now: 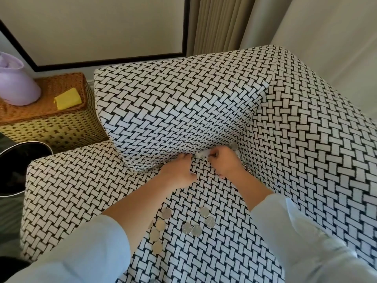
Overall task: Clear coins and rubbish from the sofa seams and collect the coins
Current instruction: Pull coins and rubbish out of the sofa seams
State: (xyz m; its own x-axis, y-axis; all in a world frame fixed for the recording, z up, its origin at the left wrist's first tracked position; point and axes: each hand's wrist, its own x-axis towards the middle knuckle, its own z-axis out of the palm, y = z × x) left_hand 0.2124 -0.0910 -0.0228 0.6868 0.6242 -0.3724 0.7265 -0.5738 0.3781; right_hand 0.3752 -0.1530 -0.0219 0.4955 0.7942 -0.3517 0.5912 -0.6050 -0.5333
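Note:
The sofa (71, 190) has black-and-white woven-pattern fabric. Both my hands reach into the seam where the armrest meets the seat. My left hand (179, 172) rests on the seat with its fingers pushed into the seam, fingertips hidden. My right hand (226, 162) has curled fingers that pinch a scrap of white rubbish (201, 155) in the seam. A silver coin (233, 146) pokes out of the seam in the corner just beyond my right hand. Several coins (192, 228), silver and gold, lie loose on the seat between my forearms.
A wicker basket (51, 127) stands left of the armrest, with a purple vase (14, 82) and a yellow cloth (67, 99) on its lid. A black metal-rimmed bin (18, 166) sits on the floor at the left. Curtains hang behind the sofa.

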